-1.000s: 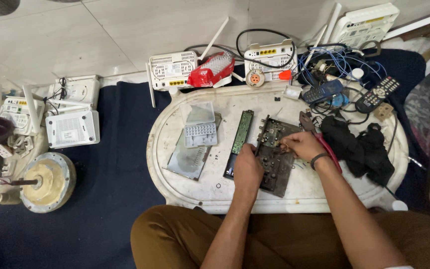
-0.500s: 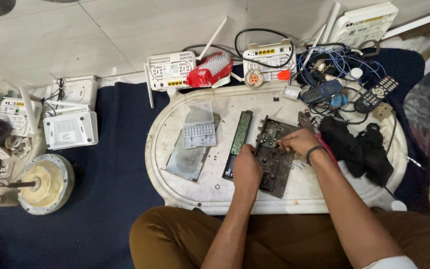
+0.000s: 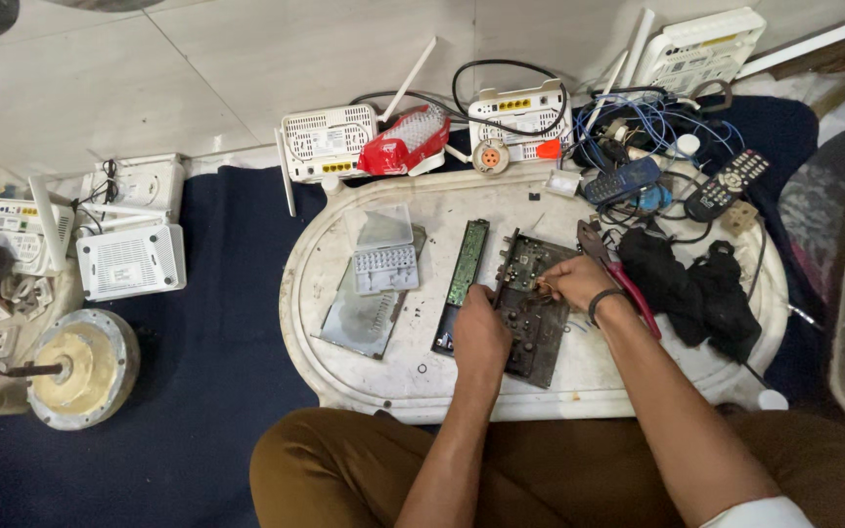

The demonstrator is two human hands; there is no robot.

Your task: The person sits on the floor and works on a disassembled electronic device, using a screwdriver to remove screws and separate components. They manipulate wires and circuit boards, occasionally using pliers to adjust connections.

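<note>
On the white oval tray point(image 3: 344, 372) across the person's lap, in the one head view, a dark circuit board point(image 3: 532, 328) lies flat near the middle. The left hand point(image 3: 479, 332) rests curled on the board's near left edge, pressing it in place. The right hand point(image 3: 574, 282) sits at the board's far right part, fingers pinched narrow on something small with thin orange wires; what exactly it grips I cannot tell. Just left of the board lies a narrow green board strip point(image 3: 467, 262); red-handled pliers point(image 3: 623, 284) lie untouched beside the right wrist. The board is already bare of any casing and being worked; several closed white routers point(image 3: 325, 145) sit well apart beyond the tray.
</note>
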